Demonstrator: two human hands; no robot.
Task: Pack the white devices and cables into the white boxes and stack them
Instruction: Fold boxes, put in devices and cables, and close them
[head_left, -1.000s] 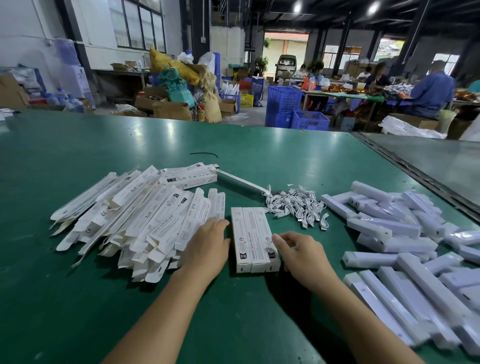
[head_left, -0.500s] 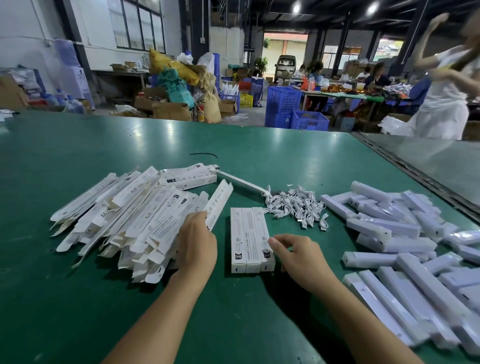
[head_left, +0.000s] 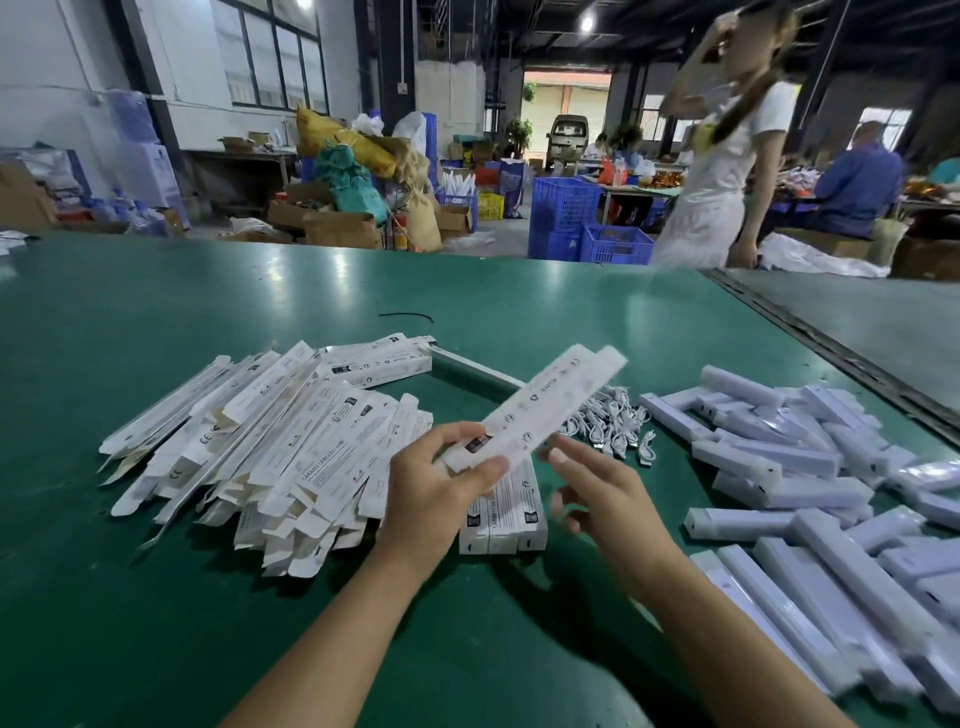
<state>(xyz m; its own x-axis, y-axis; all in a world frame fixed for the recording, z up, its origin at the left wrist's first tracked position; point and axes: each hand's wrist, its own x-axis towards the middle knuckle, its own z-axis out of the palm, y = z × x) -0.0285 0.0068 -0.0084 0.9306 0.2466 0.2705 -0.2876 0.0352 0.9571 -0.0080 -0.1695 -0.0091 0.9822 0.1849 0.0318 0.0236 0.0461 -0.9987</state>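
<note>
Box (head_left: 540, 405) blurred in left hand (head_left: 436, 493).

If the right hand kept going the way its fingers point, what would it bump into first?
Probably the flat white box that the left hand pinches at its near end. The right hand aims its fingers up and left at that box, close by. The hand is blurred, so depth is uncertain.

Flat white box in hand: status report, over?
Left hand grips flat white cardboard box above green table. Right hand open beside it. Nothing in the way.
</note>
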